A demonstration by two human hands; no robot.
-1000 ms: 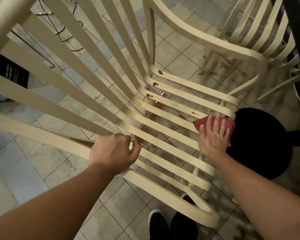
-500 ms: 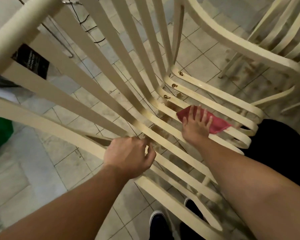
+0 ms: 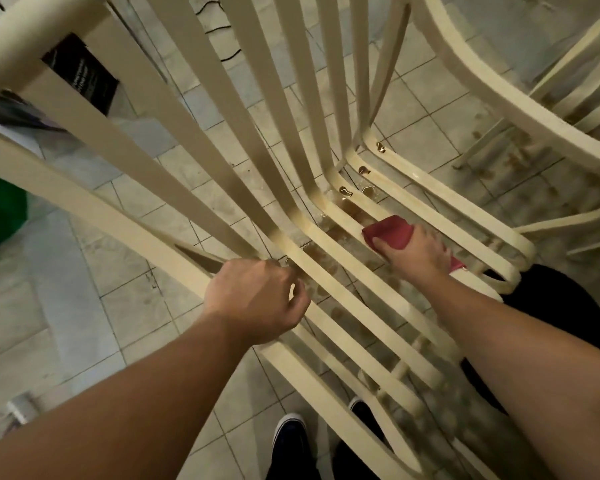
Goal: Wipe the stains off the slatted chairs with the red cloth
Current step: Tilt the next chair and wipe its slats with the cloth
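We see the left hand (image 3: 257, 299) with its fingers curled tightly round the frame of the near slatted chair (image 3: 499, 95), at the place where the back meets the seat. The right hand (image 3: 418, 254) grips the red cloth (image 3: 390, 232). Its fingers are bent close together over the cloth and press it on a slat in the middle of the seat. Just beyond the cloth, brown stains (image 3: 345, 191) sit at the bends of three slats. A second chair (image 3: 565, 220) stands further right on the tiled floor (image 3: 125, 306).
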